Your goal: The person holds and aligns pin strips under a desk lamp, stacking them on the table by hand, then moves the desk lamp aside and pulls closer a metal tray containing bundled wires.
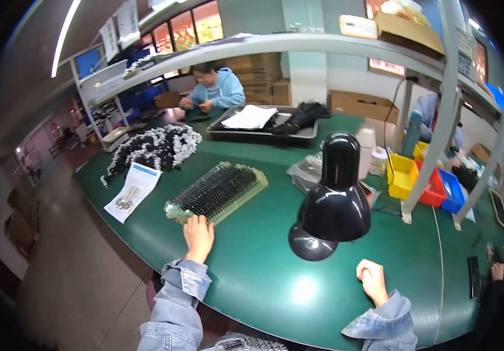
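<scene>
A pale green, translucent rack [259, 182] lies on the green table, filled with dense rows of small black parts [214, 188]. My left hand [199, 237] is at its near edge, the fingers bent over the rim and closed on it. Well to the right, my right hand [372, 279] rests on the table with its fingers curled into a loose fist. The inside of that fist is hidden, so I cannot see whether it holds anything. Between the hands, farther back, stands a black desk lamp [335, 213].
Left of the rack are a paper sheet with small metal pieces [128, 199] and a heap of black-and-white parts [152, 147]. A metal tray [307, 133] lies behind. Yellow, red and blue bins [430, 190] stand by the shelf post [418, 199]. A co-worker [220, 88] sits opposite; another's hands [500, 268] show at right.
</scene>
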### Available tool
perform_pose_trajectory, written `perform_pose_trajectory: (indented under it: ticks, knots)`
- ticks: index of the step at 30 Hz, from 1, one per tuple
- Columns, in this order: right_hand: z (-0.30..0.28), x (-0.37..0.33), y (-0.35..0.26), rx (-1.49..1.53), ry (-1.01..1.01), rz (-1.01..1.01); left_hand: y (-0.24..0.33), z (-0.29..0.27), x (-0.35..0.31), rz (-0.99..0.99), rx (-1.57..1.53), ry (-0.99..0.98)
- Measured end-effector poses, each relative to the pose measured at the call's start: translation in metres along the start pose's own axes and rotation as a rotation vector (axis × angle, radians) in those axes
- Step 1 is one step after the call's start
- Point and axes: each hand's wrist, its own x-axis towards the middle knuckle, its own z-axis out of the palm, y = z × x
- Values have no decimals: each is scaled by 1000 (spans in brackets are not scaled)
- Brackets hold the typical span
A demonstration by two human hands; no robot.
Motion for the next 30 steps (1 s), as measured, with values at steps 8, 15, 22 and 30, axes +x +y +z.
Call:
perform_pose_trajectory:
  ticks: [8,15,22,30]
  knots:
    - [7,-1,-6,-65,-75,-27,-15,7,-8,-24,45,144]
    - [3,-1,-9,-65,-64,15,-13,16,-2,-76,-72,136]
    - [6,1,-4,-72,-77,8,1,-2,1,52,4,216]
    - [4,6,8,21,64,77,0,1,-3,59,-42,153]
